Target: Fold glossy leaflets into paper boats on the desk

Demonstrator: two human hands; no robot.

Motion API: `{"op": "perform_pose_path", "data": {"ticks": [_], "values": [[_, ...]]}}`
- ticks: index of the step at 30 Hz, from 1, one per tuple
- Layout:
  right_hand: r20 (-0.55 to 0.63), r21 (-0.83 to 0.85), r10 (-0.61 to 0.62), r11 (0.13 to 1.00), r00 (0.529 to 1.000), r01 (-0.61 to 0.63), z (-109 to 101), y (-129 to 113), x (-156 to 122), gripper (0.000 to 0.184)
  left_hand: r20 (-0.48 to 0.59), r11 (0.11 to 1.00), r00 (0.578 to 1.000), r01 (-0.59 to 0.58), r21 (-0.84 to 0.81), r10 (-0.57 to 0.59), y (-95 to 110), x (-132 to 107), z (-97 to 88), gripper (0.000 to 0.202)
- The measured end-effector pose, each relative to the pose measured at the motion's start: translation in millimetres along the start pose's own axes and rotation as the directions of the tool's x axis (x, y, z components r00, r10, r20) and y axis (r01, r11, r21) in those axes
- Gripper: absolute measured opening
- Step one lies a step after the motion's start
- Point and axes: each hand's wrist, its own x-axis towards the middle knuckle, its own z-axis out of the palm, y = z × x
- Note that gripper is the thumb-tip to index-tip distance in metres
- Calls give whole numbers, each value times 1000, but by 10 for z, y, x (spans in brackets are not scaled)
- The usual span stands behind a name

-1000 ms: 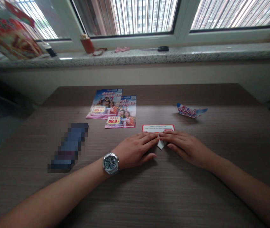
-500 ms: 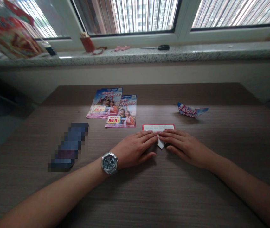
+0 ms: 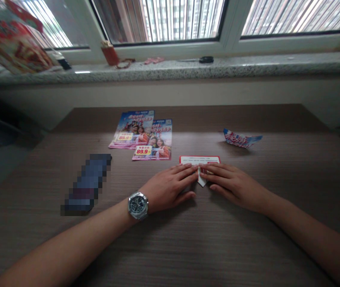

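A partly folded flyer (image 3: 199,160), white with a red border, lies on the brown wooden table (image 3: 188,247) in front of me. My left hand (image 3: 170,188), with a wristwatch on its wrist, lies flat on the flyer's left half, fingers stretched out. My right hand (image 3: 232,185) lies flat on the right half in the same way. The fingertips of both hands nearly meet over the middle, where a white folded point (image 3: 201,181) sticks out between them. Most of the folded paper is hidden under my hands.
Two colourful flyers (image 3: 141,134) lie overlapping at the back left of the table. A folded paper boat (image 3: 241,139) sits at the back right. A blurred dark object (image 3: 86,184) lies to the left. The stone windowsill (image 3: 188,68) holds a red cup (image 3: 109,54), scissors (image 3: 205,59) and a printed bag (image 3: 11,44).
My hands have stayed pressed on the folded flyer, with the fingertips shifting only slightly toward its far edge. Nothing else has moved.
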Motion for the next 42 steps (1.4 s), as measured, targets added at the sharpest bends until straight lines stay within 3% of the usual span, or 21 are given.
{"op": "perform_pose_path", "data": {"ticks": [19, 30, 36, 42], "values": [[18, -15, -12, 1000, 1000, 13, -10, -5, 13, 46, 12, 1000, 1000, 11, -4, -11, 12, 0, 3, 56], [-1, -67, 9, 998, 1000, -9, -5, 18, 28, 43, -15, 995, 999, 35, 88, -34, 46, -49, -17, 62], [-10, -42, -8, 999, 1000, 8, -5, 39, 27, 43, 4, 998, 999, -43, 51, 43, 67, -47, -86, 53], [-25, -29, -5, 1000, 1000, 4, -12, 33, 35, 44, 4, 999, 1000, -28, 47, 27, 93, -53, -101, 53]]}}
